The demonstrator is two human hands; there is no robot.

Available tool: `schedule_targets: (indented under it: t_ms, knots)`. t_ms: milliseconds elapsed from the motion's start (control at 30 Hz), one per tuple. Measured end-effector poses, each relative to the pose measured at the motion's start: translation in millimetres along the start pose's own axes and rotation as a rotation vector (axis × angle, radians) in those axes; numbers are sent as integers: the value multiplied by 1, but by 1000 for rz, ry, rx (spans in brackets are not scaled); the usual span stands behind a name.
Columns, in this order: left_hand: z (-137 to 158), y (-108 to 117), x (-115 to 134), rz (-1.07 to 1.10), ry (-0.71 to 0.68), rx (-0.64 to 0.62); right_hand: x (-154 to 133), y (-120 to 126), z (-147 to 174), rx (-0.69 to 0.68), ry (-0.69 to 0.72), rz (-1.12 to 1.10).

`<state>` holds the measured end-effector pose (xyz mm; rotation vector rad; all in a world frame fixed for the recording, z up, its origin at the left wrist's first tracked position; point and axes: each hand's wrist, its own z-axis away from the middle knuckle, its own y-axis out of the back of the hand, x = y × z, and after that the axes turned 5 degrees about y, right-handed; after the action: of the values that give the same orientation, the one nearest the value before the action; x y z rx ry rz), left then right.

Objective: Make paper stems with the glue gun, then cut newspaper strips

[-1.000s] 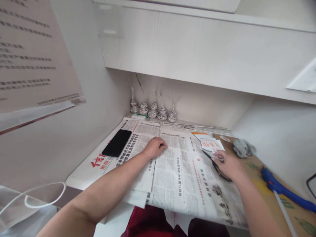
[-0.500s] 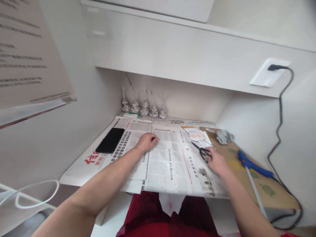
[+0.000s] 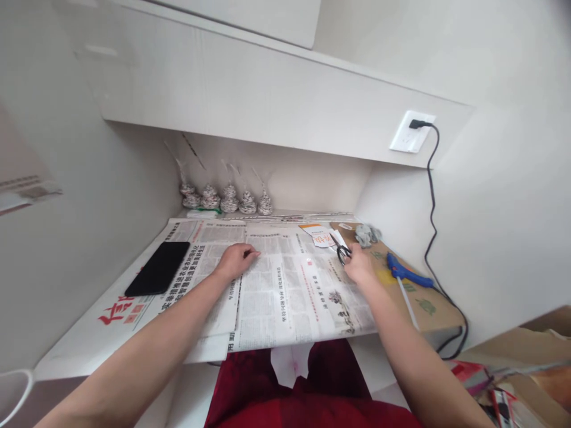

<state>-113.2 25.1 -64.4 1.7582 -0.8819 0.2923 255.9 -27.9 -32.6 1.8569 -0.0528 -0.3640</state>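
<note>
My right hand is closed around the handles of black-handled scissors, whose blades point away from me over a small white card with orange print. My left hand rests on the spread newspaper, its fingers curled together; whatever they might hold is hidden. To its left lies a black phone, flat on the paper. Between my two hands is only printed newspaper.
Several gourd-shaped coils of rolled paper stand along the back, beside thin paper rods. At right, a blue glue gun and crumpled grey cloth-like lump lie on cardboard. A black cord hangs from the wall socket.
My view has swung right, so everything sits further left. My right hand has carried the scissors a little forward to the card. The left hand stays on the newspaper, fingers still curled.
</note>
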Motion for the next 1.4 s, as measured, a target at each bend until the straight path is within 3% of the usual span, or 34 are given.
schedule_targets:
  t_ms: [267, 367, 500, 600, 733, 900, 1100, 1233, 1400]
  knots:
    - [0, -1, -1, 21, 15, 0, -36, -3, -42, 83, 36, -19]
    - [0, -2, -1, 26, 39, 13, -70, -14, -43, 64, 205, -129]
    - [1, 2, 1, 10, 131, 70, -124, -41, -24, -70, 467, -302]
    - [12, 13, 5, -34, 218, 96, -145, -58, -7, -106, 601, -372]
    - [46, 29, 17, -125, 293, 62, -143, -66, 0, -97, 678, -413]
    - [79, 31, 32, -265, 311, 35, -138, -68, -6, -109, 689, -438]
    - [78, 37, 48, -274, 296, 23, -138, -68, -6, -121, 690, -483]
    - [75, 52, 49, -216, 373, 3, -136, -65, -5, -128, 686, -549]
    - [81, 70, 48, -90, 381, 163, -138, -59, 2, -151, 671, -696]
